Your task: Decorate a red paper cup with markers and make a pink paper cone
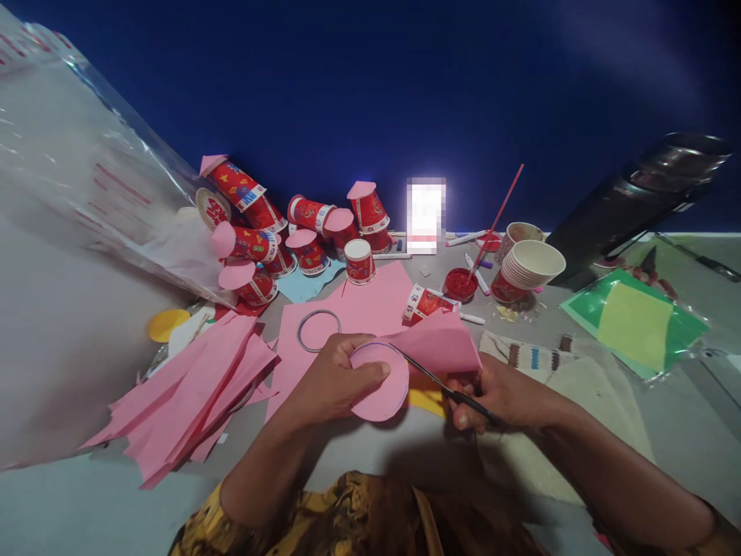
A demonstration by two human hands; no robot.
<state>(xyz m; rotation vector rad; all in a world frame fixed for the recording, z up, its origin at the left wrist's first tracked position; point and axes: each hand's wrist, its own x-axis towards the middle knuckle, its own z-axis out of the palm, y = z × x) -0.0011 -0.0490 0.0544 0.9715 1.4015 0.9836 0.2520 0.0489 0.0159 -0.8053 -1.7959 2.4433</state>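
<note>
Pinched in my left hand [341, 378] is a piece of pink paper [382, 390] with a rounded lower edge and a drawn circle outline. The thumb lies on top of it. My right hand [489, 390] grips scissors [431, 376], whose blades point left and meet the paper beside the circle's upper right edge. A loose flap of the same paper [440, 344] rises above the blades and curls over toward my right hand. Beyond my left hand, a grey ring [319, 330] rests on a flat pink sheet [387, 289].
Red paper cups [306, 251], several topped with pink paper, stand at the back left. Pink strips [191, 401] are piled left. A red paint pot [460, 284] with a stick, stacked white cups [529, 266], a dark flask [637, 201] and a cloth [556, 417] are at right.
</note>
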